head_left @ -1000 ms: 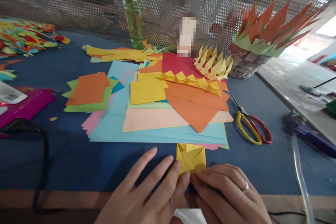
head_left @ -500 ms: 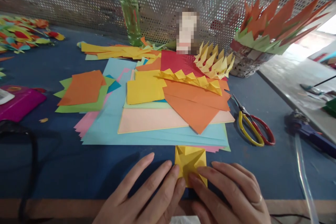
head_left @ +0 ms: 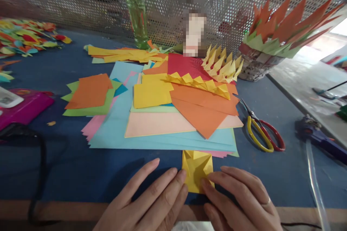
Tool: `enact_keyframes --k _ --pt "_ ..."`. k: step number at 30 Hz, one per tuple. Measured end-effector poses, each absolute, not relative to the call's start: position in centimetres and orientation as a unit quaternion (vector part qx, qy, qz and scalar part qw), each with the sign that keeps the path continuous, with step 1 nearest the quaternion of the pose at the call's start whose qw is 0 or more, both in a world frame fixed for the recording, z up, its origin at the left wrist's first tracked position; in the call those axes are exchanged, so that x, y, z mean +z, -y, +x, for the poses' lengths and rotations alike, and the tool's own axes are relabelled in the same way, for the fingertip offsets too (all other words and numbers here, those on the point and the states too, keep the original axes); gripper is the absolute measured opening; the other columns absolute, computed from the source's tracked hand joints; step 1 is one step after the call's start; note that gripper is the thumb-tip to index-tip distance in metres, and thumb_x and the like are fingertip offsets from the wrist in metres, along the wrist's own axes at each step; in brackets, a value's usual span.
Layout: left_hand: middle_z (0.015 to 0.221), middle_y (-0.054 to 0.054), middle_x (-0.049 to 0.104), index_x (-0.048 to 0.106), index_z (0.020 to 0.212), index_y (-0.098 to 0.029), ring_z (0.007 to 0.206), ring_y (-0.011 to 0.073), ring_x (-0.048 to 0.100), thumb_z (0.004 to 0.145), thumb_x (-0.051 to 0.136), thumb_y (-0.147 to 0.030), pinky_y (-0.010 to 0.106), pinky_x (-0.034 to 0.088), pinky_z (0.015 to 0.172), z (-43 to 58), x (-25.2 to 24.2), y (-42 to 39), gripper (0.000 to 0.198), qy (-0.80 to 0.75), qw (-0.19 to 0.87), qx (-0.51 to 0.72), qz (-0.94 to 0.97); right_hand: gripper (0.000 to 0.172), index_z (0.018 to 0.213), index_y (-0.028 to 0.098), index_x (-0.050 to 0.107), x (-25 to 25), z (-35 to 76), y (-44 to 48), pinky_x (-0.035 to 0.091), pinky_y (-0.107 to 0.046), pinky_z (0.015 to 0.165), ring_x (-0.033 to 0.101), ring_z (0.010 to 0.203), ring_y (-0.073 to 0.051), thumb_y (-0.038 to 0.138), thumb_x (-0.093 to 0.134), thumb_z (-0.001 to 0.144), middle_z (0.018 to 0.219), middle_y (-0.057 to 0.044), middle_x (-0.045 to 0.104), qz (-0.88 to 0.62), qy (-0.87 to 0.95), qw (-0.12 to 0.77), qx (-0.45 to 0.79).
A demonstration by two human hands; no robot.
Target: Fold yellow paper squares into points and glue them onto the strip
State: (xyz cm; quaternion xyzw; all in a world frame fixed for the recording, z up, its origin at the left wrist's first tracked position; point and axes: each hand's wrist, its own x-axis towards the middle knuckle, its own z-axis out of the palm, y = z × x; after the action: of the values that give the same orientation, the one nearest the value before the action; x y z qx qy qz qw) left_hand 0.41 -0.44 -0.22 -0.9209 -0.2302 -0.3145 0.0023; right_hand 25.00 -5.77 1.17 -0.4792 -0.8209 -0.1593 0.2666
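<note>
Folded yellow paper square flat on the blue counter, at its near edge, just below the stack of coloured sheets. Left hand spread flat, fingertips touching the square's left edge; right hand, ring on one finger, fingertips pressing its lower right corner. Both hands open, side by side, clamped on nothing. Red-and-yellow scissors to the right, well apart. Green bottle upright at the mesh behind. No legible writing or brand anywhere; the label beside the bottle blurred.
</note>
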Motion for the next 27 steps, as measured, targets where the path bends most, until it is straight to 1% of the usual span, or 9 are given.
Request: enact_keyframes --k 3,5,8,10,13,16,21,24,27 --pt "0.132 0.002 0.071 0.069 0.123 -0.014 0.127 0.0155 0.061 0.103 0.046 -0.018 0.044 0.021 0.129 0.2 -0.6 0.3 0.031 0.230 -0.004 -0.303 -0.925 0.024 0.113 0.022 0.074 1.7 25.3 6.0 0.058 -0.029 0.084 0.069 0.101 -0.020 0.025 0.064 0.092 0.104 -0.005 0.075 -0.478 0.825 0.282 -0.110" --pt "0.132 0.002 0.071 0.070 0.121 -0.016 0.126 0.0164 0.062 0.102 0.050 -0.019 0.045 0.020 0.129 0.1 -0.8 0.1 0.028 0.229 -0.002 -0.308 -0.923 0.028 0.119 0.021 0.071 2.4 25.2 6.1 0.057 -0.029 0.086 0.066 0.108 -0.020 0.018 0.057 0.095 0.112 -0.007 0.071 -0.497 0.813 0.295 -0.068" --pt "0.130 0.002 0.072 0.071 0.122 -0.016 0.124 0.0180 0.063 0.101 0.057 -0.023 0.046 0.019 0.129 0.0 -1.0 0.0 0.026 0.215 0.011 -0.315 -0.924 0.042 0.125 0.022 0.066 3.4 24.7 5.6 0.056 -0.030 0.092 0.058 0.120 -0.020 0.004 0.048 0.092 0.126 -0.010 0.063 -0.530 0.801 0.277 -0.035" --pt "0.129 0.006 0.072 0.071 0.122 -0.014 0.123 0.0202 0.064 0.102 0.058 -0.033 0.047 0.021 0.128 0.1 -0.8 0.0 0.031 0.219 0.006 -0.318 -0.923 0.049 0.127 0.022 0.063 3.7 24.3 4.9 0.053 -0.033 0.099 0.050 0.129 -0.021 -0.002 0.042 0.089 0.136 -0.011 0.057 -0.536 0.808 0.244 -0.016" --pt "0.129 0.007 0.072 0.072 0.120 -0.014 0.123 0.0208 0.064 0.101 0.058 -0.042 0.046 0.023 0.128 0.2 -0.2 0.1 0.036 0.225 0.000 -0.335 -0.915 0.050 0.124 0.019 0.060 3.7 23.9 3.9 0.048 -0.040 0.107 0.040 0.137 -0.024 -0.005 0.039 0.085 0.143 -0.012 0.050 -0.526 0.821 0.220 0.014" --pt "0.129 0.006 0.072 0.072 0.121 -0.014 0.122 0.0202 0.064 0.099 0.062 -0.043 0.045 0.021 0.128 0.3 0.2 0.1 0.038 0.218 0.007 -0.338 -0.916 0.045 0.119 0.019 0.058 3.6 24.2 3.5 0.044 -0.044 0.110 0.037 0.139 -0.024 -0.005 0.039 0.086 0.143 -0.012 0.050 -0.524 0.823 0.218 0.022" --pt "0.133 0.007 0.070 0.071 0.123 -0.013 0.126 0.0214 0.061 0.097 0.064 -0.048 0.045 0.018 0.129 0.2 0.0 0.0 0.044 0.212 0.011 -0.338 -0.917 0.022 0.104 0.021 0.061 4.3 24.7 3.8 0.049 -0.037 0.102 0.054 0.125 -0.020 0.005 0.047 0.097 0.125 -0.008 0.064 -0.522 0.818 0.240 -0.014" --pt "0.138 0.008 0.067 0.068 0.127 -0.012 0.132 0.0219 0.057 0.100 0.060 -0.044 0.044 0.020 0.129 0.0 0.3 0.2 0.043 0.225 0.015 -0.349 -0.910 0.017 0.098 0.021 0.063 4.6 24.3 4.4 0.053 -0.032 0.085 0.065 0.101 -0.017 0.010 0.050 0.098 0.101 -0.004 0.070 -0.532 0.809 0.251 -0.006" --pt "0.144 0.009 0.062 0.064 0.133 -0.010 0.137 0.0219 0.053 0.103 0.056 -0.036 0.044 0.021 0.128 -0.1 1.0 0.3 0.040 0.232 0.013 -0.343 -0.910 0.015 0.096 0.020 0.063 4.5 23.5 5.0 0.051 -0.028 0.072 0.066 0.083 -0.014 0.009 0.053 0.096 0.088 -0.002 0.069 -0.539 0.800 0.263 -0.002"
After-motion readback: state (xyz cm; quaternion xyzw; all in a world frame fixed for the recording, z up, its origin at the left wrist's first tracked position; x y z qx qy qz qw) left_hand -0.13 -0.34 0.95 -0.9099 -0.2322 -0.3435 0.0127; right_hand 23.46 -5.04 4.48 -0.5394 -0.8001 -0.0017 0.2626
